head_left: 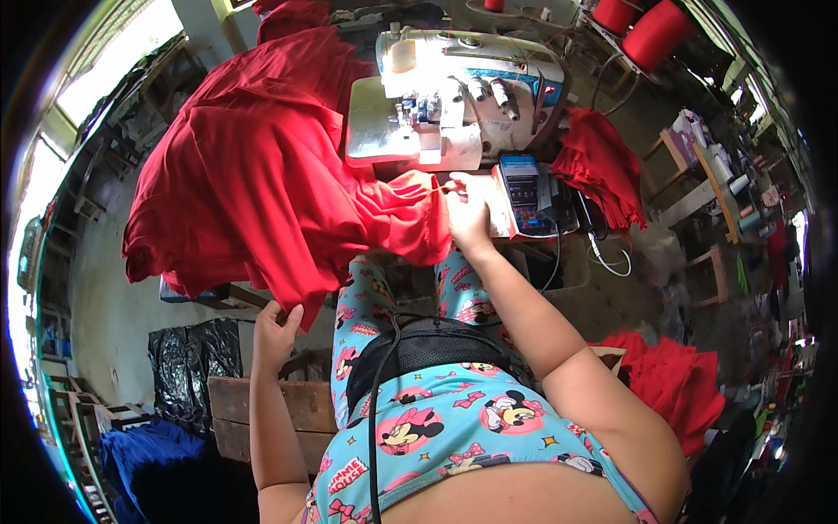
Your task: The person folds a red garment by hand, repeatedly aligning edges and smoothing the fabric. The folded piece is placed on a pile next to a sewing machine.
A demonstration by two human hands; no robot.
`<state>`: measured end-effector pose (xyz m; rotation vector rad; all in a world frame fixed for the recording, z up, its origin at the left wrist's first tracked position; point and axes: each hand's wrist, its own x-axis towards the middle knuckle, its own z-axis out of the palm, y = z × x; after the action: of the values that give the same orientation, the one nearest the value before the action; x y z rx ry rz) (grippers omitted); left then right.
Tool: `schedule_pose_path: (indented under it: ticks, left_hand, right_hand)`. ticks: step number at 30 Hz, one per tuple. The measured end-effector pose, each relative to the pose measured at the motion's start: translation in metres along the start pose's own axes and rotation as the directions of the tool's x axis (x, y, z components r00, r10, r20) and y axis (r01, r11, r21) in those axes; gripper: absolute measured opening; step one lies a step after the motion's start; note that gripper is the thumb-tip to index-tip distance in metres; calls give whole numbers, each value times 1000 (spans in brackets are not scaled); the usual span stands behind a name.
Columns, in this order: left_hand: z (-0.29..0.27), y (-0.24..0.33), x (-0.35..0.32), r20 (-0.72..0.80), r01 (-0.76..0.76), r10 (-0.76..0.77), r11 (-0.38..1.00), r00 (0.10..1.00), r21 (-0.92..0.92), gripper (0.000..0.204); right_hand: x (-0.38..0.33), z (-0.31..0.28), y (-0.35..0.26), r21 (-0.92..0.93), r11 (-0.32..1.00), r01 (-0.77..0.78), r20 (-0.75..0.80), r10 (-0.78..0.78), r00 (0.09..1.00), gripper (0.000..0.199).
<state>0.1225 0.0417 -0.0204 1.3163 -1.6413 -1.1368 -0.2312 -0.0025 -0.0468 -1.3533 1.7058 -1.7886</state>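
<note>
Red cloth [262,166] lies in a big heap on the far left, spilling off the table from the sewing machine [454,96] down toward the person's lap, with one edge drawn up to the machine's foot and a long fold hanging low on the near left. The right hand [469,214] rests flat on the table just beside the cloth's edge, fingers closed together and pressing near the seam; whether it pinches the cloth itself I cannot tell. The left hand [276,332] is down low, well apart from the right, fingers curled around the hanging corner. The risk, as I judge it, is the heavy heap dragging the seam sideways, so the stitch line wanders or the edge slips from under the foot. The right fingers also sit close to the needle area. The cloth looks thin, smooth and slippery, deeply creased, bright red with no print. Another red pile [602,166] sits on the right of the machine.
</note>
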Motion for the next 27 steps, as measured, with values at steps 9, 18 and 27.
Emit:
schedule_pose_path:
  ticks: [9, 18, 27]
  left_hand:
    - [35, 90, 22, 29, -113, 125, 960, 992, -258, 11]
    - [35, 86, 42, -195, -244, 224, 966, 955, -87, 36]
    - [48, 55, 50, -366, -122, 169, 981, 915, 149, 29]
  right_hand:
    - [-35, 36, -141, 242, 951, 189, 677, -306, 669, 34]
    - [-10, 44, -147, 96, 992, 87, 609, -128, 783, 19]
    - [-30, 96, -121, -75, 966, 246, 535, -170, 828, 34]
